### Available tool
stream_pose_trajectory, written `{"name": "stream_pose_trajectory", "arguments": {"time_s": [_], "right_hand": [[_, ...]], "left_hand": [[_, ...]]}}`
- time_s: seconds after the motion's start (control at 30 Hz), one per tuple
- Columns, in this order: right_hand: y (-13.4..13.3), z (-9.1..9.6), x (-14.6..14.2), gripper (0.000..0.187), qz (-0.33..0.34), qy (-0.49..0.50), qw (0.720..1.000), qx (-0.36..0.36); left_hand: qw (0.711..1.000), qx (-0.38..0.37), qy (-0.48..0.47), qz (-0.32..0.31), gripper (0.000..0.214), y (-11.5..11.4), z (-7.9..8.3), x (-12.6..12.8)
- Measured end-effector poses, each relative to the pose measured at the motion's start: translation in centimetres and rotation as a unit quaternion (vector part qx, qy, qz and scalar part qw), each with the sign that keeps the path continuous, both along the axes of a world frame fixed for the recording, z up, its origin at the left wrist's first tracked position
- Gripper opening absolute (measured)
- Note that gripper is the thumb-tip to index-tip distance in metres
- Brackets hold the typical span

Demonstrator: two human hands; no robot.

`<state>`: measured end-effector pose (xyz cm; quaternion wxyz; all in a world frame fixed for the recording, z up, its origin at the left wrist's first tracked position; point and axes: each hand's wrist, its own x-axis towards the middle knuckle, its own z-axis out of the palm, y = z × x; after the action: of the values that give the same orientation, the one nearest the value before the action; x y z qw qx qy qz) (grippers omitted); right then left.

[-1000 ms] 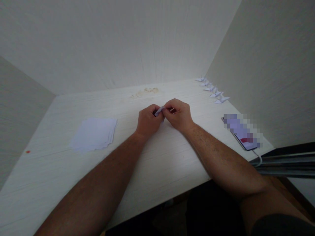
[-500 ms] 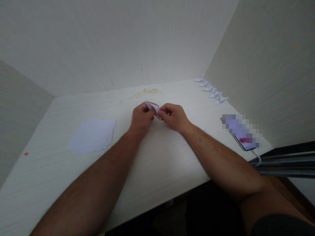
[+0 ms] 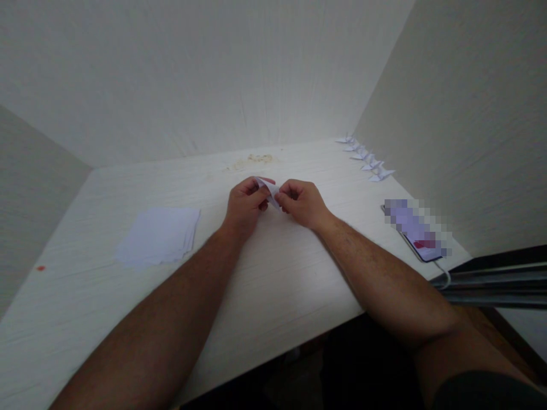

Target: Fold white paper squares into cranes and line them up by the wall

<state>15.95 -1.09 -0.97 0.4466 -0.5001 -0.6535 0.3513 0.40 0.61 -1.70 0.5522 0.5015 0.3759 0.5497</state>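
A small piece of folded white paper point(image 3: 270, 191) is held up between my two hands, above the middle of the table. My left hand point(image 3: 247, 204) grips its left side, with the thumb pressed along the near face and fingers behind. On the right edge, the thumb and index finger of my right hand point(image 3: 301, 202) pinch the paper. Fingers cover part of it, so its full folded shape cannot be made out.
A stack of white paper sheets point(image 3: 160, 236) lies on the white table point(image 3: 273, 285) to the left. Several folded paper cranes point(image 3: 372, 164) line the right wall. Nearer, a phone point(image 3: 414, 230) with a cable point(image 3: 447, 277) lies at the right edge. Walls enclose the back and both sides.
The left fingers and thumb have shifted slightly on the folded paper, and the paper has tilted a little. Both hands keep their hold; the view has moved slightly.
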Motion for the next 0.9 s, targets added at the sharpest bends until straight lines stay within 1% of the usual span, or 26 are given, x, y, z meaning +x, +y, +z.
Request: {"name": "stream_pose_trajectory", "arguments": {"time_s": [0.1, 0.17, 0.3, 0.37, 0.43, 0.63, 0.8, 0.9], "right_hand": [[0.05, 0.08, 0.09, 0.020, -0.017, 0.007, 1.000, -0.002], [0.05, 0.14, 0.10, 0.022, -0.013, 0.028, 0.999, -0.014], [-0.02, 0.32, 0.04, 0.038, 0.007, 0.086, 0.996, -0.025], [-0.05, 0.43, 0.01, 0.045, 0.007, 0.094, 0.995, -0.022], [-0.07, 0.50, 0.01, 0.049, 0.008, 0.094, 0.995, -0.023], [-0.08, 0.37, 0.11, 0.047, 0.010, 0.093, 0.995, -0.028], [-0.06, 0.23, 0.18, 0.040, 0.015, 0.066, 0.997, -0.041], [0.06, 0.16, 0.26, 0.038, 0.010, 0.067, 0.997, -0.044]], "left_hand": [[1.000, -0.002, 0.002, 0.015, 0.019, -0.08, 0.21, 0.00], [0.999, -0.003, 0.011, 0.031, 0.023, -0.04, 0.20, 0.03], [0.999, -0.004, 0.020, 0.040, 0.021, 0.10, 0.03, 0.09], [0.999, -0.006, 0.018, 0.035, 0.019, 0.11, 0.03, 0.09], [0.999, -0.011, 0.012, 0.033, 0.017, 0.07, 0.11, 0.09], [1.000, -0.016, -0.009, 0.021, 0.018, 0.01, 0.25, 0.06], [1.000, -0.010, 0.002, 0.026, 0.022, 0.17, -0.07, 0.06], [1.000, -0.005, 0.008, 0.029, 0.023, 0.24, -0.19, 0.09]]}}
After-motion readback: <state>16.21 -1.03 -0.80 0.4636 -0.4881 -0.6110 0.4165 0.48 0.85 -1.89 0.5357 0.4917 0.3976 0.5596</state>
